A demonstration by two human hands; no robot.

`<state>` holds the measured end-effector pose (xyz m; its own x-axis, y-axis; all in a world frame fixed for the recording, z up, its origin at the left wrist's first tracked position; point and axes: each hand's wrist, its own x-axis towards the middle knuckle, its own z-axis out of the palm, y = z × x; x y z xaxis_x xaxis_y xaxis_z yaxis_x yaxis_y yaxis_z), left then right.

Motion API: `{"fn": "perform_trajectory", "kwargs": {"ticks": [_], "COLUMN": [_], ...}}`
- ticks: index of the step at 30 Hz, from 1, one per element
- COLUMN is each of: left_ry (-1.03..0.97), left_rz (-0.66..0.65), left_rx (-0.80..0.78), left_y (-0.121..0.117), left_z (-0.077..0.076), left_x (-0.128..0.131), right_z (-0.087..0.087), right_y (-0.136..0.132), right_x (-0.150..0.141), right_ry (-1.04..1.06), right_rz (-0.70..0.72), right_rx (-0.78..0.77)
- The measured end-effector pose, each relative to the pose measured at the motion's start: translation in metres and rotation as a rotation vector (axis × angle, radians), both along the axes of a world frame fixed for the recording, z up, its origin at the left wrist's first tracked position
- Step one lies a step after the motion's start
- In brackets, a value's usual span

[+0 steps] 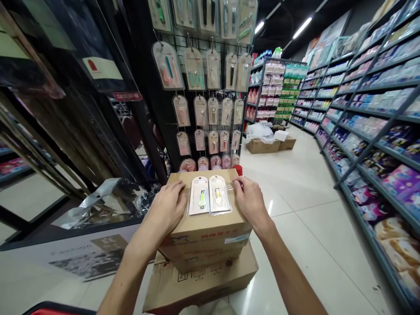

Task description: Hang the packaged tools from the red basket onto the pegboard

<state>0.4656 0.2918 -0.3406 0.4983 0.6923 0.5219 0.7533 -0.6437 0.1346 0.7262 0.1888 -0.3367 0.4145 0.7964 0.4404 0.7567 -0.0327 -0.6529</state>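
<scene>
Two carded nail clippers lie side by side on top of a cardboard box (183, 224): the left pack (198, 197) shows a green clipper, the right pack (219, 195) a yellow one. My left hand (168, 204) rests on the box's left edge, fingers laid over the top and holding nothing visible. Across from it, my right hand (250, 197) is at the right edge with thumb and fingers pinched together. A bit of clear plastic (229, 187) lies by its fingertips; whether they grip it is unclear.
A larger carton (210, 284) supports the box. Carded beauty tools (213, 70) hang on a rack ahead. Belts (49, 127) hang at left above a bin (85, 249). Stocked shelves (377, 109) line the right aisle; open cartons (262, 146) sit on the floor farther off.
</scene>
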Motion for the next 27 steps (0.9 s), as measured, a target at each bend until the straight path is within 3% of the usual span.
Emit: {"fn": "perform_trajectory", "kwargs": {"ticks": [27], "left_ry": [0.029], "left_rz": [0.03], "left_rx": [0.004], "left_y": [-0.021], "left_z": [0.01], "left_x": [0.007], "right_z": [0.001], "right_y": [-0.004], "right_x": [-0.005], "right_ry": [-0.113], "right_rz": [-0.003], "right_rx": [-0.059]}}
